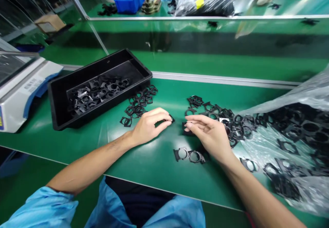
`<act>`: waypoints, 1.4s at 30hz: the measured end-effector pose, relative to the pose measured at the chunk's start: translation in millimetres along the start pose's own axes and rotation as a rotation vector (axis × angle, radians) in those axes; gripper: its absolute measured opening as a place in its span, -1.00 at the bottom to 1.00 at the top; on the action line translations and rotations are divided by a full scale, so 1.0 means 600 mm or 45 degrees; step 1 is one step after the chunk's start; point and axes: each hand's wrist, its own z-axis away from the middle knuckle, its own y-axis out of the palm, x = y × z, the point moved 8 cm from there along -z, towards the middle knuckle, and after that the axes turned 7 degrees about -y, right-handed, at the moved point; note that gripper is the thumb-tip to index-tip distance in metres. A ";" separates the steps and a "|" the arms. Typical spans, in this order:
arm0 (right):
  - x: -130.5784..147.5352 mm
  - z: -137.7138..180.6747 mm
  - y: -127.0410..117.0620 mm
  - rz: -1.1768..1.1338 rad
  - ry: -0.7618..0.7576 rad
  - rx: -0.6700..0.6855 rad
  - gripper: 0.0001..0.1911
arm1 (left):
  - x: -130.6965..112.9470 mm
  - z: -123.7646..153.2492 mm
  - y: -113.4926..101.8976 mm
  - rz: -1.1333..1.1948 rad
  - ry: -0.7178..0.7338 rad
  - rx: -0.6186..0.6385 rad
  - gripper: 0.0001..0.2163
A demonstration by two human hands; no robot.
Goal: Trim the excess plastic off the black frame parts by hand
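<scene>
My left hand point(150, 125) rests on the green table point(144, 159), fingers curled round a small black plastic ring part point(171, 118) pinched at its fingertips. My right hand point(209, 132) lies just to the right, fingers together, touching another small black part point(185, 125) at the fingertips. Two joined black ring parts point(189, 155) lie on the table below my right hand. A loose heap of the same black parts point(226, 116) spreads behind and right of my right hand.
A black tray point(61, 94) with several black parts stands at the left, with more parts point(140, 103) beside it. A clear plastic bag point(295, 132) of parts lies at right. A white scale point(23, 87) sits far left. Across the divider, a blue bin point(130, 0) and another person's blue sleeves.
</scene>
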 end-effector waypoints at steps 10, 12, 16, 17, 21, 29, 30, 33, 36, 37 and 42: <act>0.008 0.012 0.036 -0.019 -0.030 0.095 -0.63 | 0.003 0.011 0.030 0.291 -0.224 0.106 -0.84; 0.011 0.013 0.035 -0.048 -0.056 0.063 -0.55 | 0.016 0.009 0.027 0.419 -0.344 0.052 -0.83; 0.007 0.012 0.034 -0.066 -0.035 0.080 -0.57 | 0.040 0.007 0.020 0.636 -0.495 -0.069 -0.81; 0.005 0.011 0.033 -0.073 -0.019 0.087 -0.62 | 0.041 0.007 0.019 0.667 -0.495 -0.089 -0.81; -0.006 0.012 0.033 -0.175 0.095 0.081 -0.61 | 0.039 0.009 0.023 0.735 -0.471 -0.109 -0.82; -0.003 0.015 0.024 -0.265 0.135 -0.011 -0.63 | 0.046 0.012 0.028 0.728 -0.525 -0.076 -0.77; -0.002 0.014 0.019 -0.281 0.124 -0.050 -0.63 | 0.049 0.012 0.028 0.737 -0.541 -0.072 -0.77; -0.003 0.011 0.011 -0.296 0.132 -0.114 -0.60 | 0.060 0.012 0.027 0.803 -0.600 -0.113 -0.79; -0.009 0.008 0.012 -0.264 0.178 -0.112 -0.57 | 0.067 0.013 0.024 0.886 -0.640 -0.182 -0.74; -0.012 0.008 0.013 -0.257 0.191 -0.107 -0.56 | 0.066 0.013 0.023 0.895 -0.634 -0.191 -0.74; -0.015 0.009 0.013 -0.200 0.180 -0.109 -0.54 | 0.055 0.010 0.008 0.842 -0.510 -0.255 -0.87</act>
